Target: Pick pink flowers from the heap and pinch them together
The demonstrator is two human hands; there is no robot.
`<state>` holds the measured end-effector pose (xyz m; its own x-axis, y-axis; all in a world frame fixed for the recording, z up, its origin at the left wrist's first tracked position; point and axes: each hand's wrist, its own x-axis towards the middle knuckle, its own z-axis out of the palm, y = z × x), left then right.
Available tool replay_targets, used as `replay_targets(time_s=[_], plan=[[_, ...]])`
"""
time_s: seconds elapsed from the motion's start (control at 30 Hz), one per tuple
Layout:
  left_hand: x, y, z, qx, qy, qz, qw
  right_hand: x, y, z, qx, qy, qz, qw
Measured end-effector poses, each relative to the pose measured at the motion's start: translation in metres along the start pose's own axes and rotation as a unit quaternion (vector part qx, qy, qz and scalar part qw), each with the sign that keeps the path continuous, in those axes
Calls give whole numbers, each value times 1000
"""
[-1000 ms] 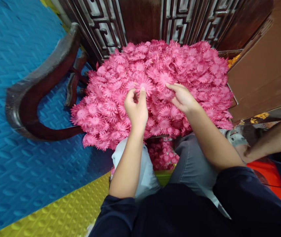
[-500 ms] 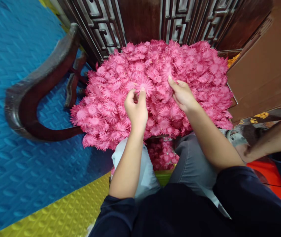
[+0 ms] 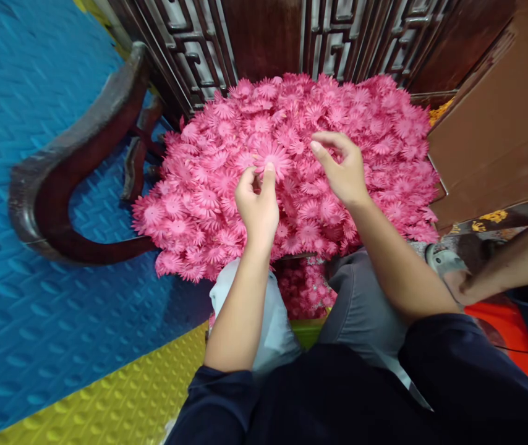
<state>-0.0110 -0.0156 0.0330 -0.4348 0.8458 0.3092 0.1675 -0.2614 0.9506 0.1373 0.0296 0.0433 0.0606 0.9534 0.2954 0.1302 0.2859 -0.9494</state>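
A wide heap of pink artificial flower pieces [image 3: 375, 148] lies in front of me. Over its middle, my left hand [image 3: 259, 201] pinches a pink flower [image 3: 272, 157] between thumb and fingers, its petals spread upward. To the right, my right hand [image 3: 345, 167] hovers above the heap with thumb and forefinger apart and nothing seen between them. Its other fingers are partly hidden behind the hand.
A dark curved wooden armrest [image 3: 46, 204] is left of the heap, over blue floor matting [image 3: 27, 334]. Carved wooden panels [image 3: 264, 40] stand behind. At right are a brown cardboard box [image 3: 500, 117], a person's leg [image 3: 514, 262] and a red plastic stool [image 3: 505, 324].
My right hand has let go of the pink flower it held, and its thumb and forefinger have parted. My left hand has barely moved and keeps its flower.
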Motion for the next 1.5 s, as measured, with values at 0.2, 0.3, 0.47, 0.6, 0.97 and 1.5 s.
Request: replay_targets(time_s=[0.2, 0.3, 0.47, 0.6, 0.97, 1.5], plan=[[-3, 0, 1, 52, -59, 30, 996, -14, -15, 19, 95, -127, 71, 985], [-3, -2, 1, 80, -72, 48, 993, -17, -12, 23, 125, -138, 77, 979], [-4, -3, 3, 102, -69, 89, 988, -15, -4, 21, 137, -143, 86, 976], [-4, -3, 3, 113, -72, 129, 983, -15, -5, 21, 154, -145, 92, 973], [-4, -2, 2, 118, -72, 163, 977, -16, -7, 21, 192, -151, 127, 961], [-3, 1, 0, 59, -13, 51, 997, -6, 13, 11, 188, -69, 156, 967]])
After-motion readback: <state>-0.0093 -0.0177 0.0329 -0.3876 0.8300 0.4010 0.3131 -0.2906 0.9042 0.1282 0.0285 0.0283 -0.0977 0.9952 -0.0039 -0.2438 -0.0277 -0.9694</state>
